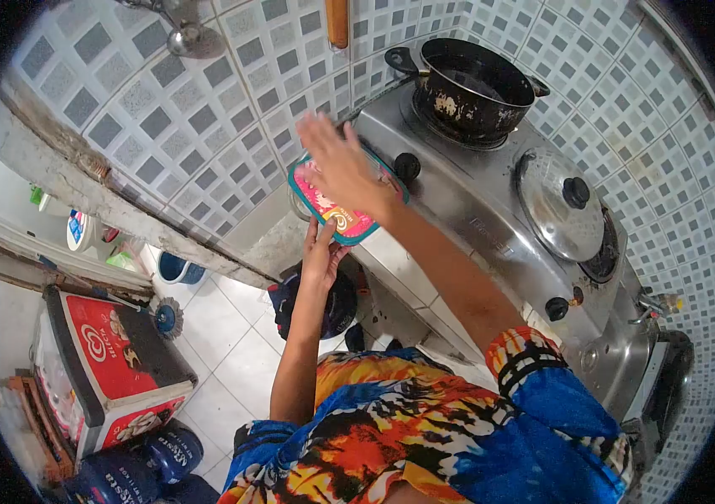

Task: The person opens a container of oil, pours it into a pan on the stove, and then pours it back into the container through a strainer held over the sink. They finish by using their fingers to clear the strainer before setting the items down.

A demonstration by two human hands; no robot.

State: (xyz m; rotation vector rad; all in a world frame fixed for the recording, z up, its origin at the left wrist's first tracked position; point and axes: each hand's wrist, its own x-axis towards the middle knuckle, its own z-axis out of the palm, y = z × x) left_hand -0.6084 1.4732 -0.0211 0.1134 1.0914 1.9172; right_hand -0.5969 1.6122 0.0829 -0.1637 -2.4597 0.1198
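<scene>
in the head view, a rectangular tub point(364, 225) with a pink printed lid and a teal rim is near the centre of the frame, slightly above the middle, held over the edge of the counter beside the stove. the left hand point(322, 254) grips it at the lower edge, with the thumb on top of the lid and the other fingers at the side and beneath. the right hand point(341, 175) is open over the lid, palm down, its fingers extended toward the upper left and blurred; whether the palm touches the lid cannot be told.

just right of the tub, a black control knob point(407, 166) sits on the front of the steel stove point(475, 220). in the upper right, a worn black pot point(468, 105) stands upright and uncovered on one burner, something dark inside it. lower and further right, a silver pot lid point(552, 210) with a black knob rests tilted over the other burner. a metal sink point(597, 361) and a tap point(653, 307) are at the lower right.

at the top centre, a wooden handle point(337, 23) hangs against the tiled wall point(206, 118); a metal ladle point(188, 39) hangs in the upper left. in the lower left are a red and white freezer point(114, 353), a round brush point(168, 317) near its corner and a blue bucket point(179, 269) on the white tiled floor point(244, 357).
</scene>
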